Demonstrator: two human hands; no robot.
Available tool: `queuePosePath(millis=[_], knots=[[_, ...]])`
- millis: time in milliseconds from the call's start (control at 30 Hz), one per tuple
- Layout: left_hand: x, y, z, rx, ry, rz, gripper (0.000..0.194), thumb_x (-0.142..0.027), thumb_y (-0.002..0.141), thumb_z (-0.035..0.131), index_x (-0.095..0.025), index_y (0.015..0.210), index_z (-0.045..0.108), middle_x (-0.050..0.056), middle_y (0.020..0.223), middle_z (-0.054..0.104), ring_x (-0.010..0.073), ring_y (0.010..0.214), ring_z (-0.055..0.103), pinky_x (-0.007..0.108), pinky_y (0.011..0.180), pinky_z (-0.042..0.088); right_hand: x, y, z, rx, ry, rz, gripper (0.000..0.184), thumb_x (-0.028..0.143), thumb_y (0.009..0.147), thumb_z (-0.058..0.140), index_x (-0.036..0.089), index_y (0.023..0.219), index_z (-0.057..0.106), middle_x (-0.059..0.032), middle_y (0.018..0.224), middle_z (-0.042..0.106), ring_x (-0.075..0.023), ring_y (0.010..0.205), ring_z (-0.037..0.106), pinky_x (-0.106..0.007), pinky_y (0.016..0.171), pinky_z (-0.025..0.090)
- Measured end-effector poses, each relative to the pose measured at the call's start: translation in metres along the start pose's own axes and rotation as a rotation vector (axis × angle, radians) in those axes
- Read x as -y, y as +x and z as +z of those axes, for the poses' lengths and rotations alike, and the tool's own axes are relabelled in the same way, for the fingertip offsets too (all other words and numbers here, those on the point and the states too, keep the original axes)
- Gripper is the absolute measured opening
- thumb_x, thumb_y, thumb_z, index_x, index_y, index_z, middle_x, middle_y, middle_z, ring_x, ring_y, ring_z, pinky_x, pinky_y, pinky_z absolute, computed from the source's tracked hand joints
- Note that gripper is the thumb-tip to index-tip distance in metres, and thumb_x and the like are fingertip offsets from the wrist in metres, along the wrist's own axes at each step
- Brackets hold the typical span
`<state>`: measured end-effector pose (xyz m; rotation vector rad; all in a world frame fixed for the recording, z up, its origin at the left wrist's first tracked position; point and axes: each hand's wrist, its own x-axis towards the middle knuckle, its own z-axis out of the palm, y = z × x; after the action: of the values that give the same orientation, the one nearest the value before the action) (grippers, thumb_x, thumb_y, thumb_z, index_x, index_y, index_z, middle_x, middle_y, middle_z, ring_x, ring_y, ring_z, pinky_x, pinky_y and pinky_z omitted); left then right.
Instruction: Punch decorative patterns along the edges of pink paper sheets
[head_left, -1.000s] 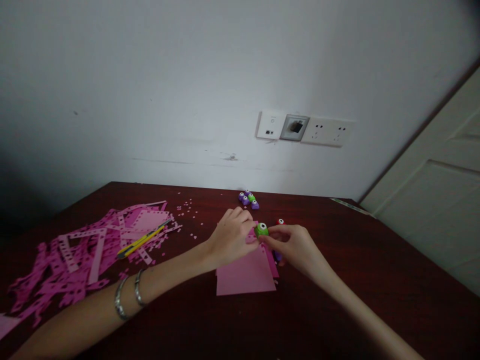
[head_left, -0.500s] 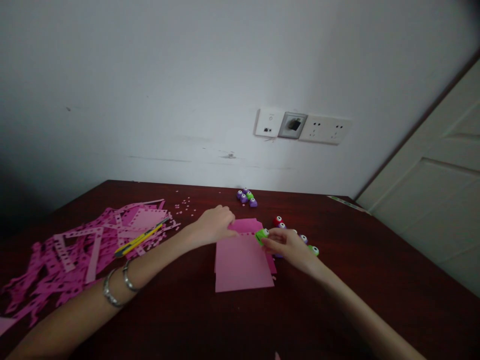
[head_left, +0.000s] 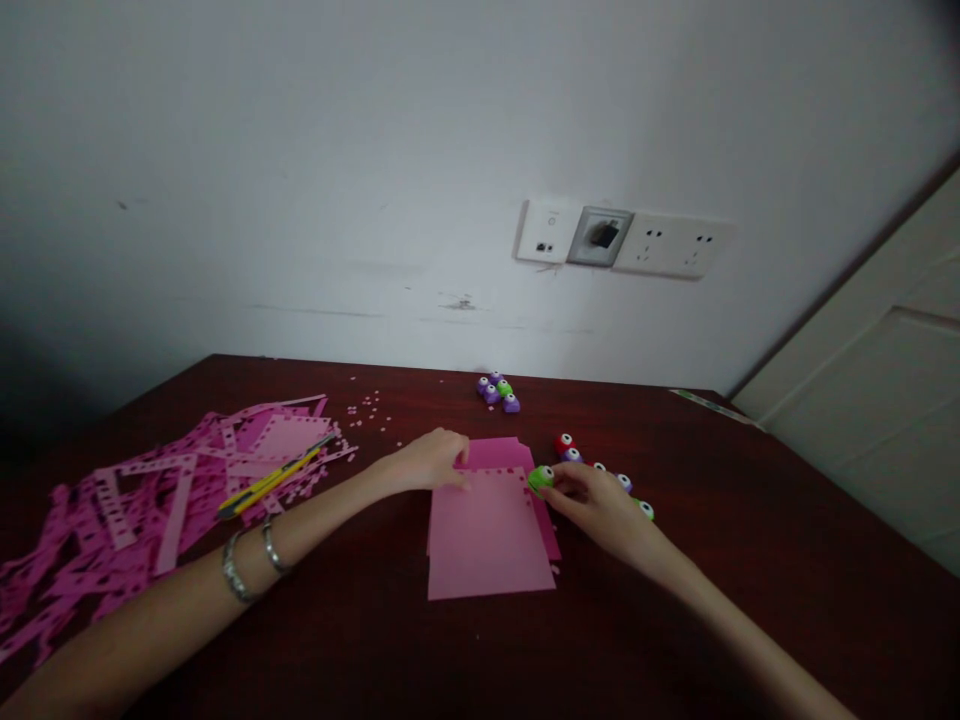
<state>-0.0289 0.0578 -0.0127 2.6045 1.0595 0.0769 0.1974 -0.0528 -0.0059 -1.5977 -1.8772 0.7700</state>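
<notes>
A light pink sheet of paper (head_left: 487, 540) lies on the dark table, over darker pink paper (head_left: 487, 453) that shows behind it and along its right side. Small punched holes run along its top edge and the upper right side. My left hand (head_left: 436, 460) grips the sheet's upper left corner, thumb on top and fingers curled. Between thumb and fingers, my right hand (head_left: 592, 495) pinches a green craft punch (head_left: 541, 480) at the sheet's right edge. Several other punches, including a red one (head_left: 565, 443) and a purple one (head_left: 624, 482), stand beside and behind my right hand.
Pink punched paper strips (head_left: 142, 510) are heaped on the left, a yellow utility knife (head_left: 274, 482) on top. Paper bits (head_left: 367, 405) are scattered nearby. More small punches (head_left: 491, 394) stand by the wall (head_left: 337, 200), which carries sockets (head_left: 664, 245). A panelled door (head_left: 885, 360) is right.
My left hand has let go of the green punch and moved left to the sheet's corner. My right hand has tilted the punch and carried it to the right edge, slightly lower.
</notes>
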Motion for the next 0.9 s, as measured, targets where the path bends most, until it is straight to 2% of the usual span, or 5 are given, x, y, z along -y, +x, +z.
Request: queuePosePath(millis=[133, 333, 500, 667, 900], knots=[[0.006, 0.004, 0.006, 0.021, -0.058, 0.002, 0.021, -0.034, 0.063, 0.066, -0.017, 0.073, 0.059, 0.002, 0.07, 0.061, 0.0162, 0.064, 0.054, 0.024, 0.053, 0.033, -0.002, 0.0, -0.001, 0.017, -0.027, -0.012, 0.022, 0.033, 0.08, 0.052, 0.015, 0.088, 0.064, -0.0066, 0.083, 0.066, -0.0188, 0.074, 0.061, -0.029, 0.062, 0.048], [0.007, 0.006, 0.009, -0.01, -0.099, 0.009, 0.016, -0.031, 0.062, 0.064, -0.016, 0.067, 0.061, 0.002, 0.066, 0.061, 0.0151, 0.061, 0.053, 0.025, 0.052, 0.033, 0.008, -0.004, -0.014, -0.002, -0.168, -0.024, 0.023, 0.035, 0.08, 0.054, 0.017, 0.085, 0.067, -0.0059, 0.079, 0.066, -0.0179, 0.068, 0.058, -0.029, 0.062, 0.044], [0.011, 0.006, -0.005, 0.089, -0.378, 0.04, 0.014, -0.029, 0.065, 0.061, -0.015, 0.066, 0.064, 0.001, 0.064, 0.062, 0.0125, 0.059, 0.053, 0.023, 0.054, 0.036, 0.011, -0.006, -0.026, 0.037, -0.094, -0.02, 0.021, 0.035, 0.079, 0.055, 0.019, 0.085, 0.068, -0.0033, 0.077, 0.067, -0.0164, 0.068, 0.059, -0.026, 0.06, 0.044], [0.016, 0.005, -0.022, 0.099, -0.638, 0.015, 0.019, -0.032, 0.065, 0.065, -0.014, 0.07, 0.067, 0.001, 0.063, 0.064, 0.0112, 0.059, 0.054, 0.023, 0.056, 0.038, 0.003, -0.003, -0.033, 0.079, 0.011, 0.038, 0.021, 0.031, 0.073, 0.061, 0.02, 0.089, 0.069, -0.0031, 0.079, 0.069, -0.018, 0.073, 0.062, -0.028, 0.065, 0.048], [0.027, 0.005, -0.024, 0.093, -0.825, -0.067, 0.02, -0.033, 0.064, 0.068, -0.016, 0.075, 0.069, 0.003, 0.074, 0.068, 0.0139, 0.069, 0.058, 0.027, 0.067, 0.043, -0.005, -0.003, -0.026, 0.103, 0.083, 0.044, 0.021, 0.03, 0.072, 0.062, 0.019, 0.089, 0.069, -0.0033, 0.083, 0.07, -0.0186, 0.078, 0.064, -0.028, 0.07, 0.05]])
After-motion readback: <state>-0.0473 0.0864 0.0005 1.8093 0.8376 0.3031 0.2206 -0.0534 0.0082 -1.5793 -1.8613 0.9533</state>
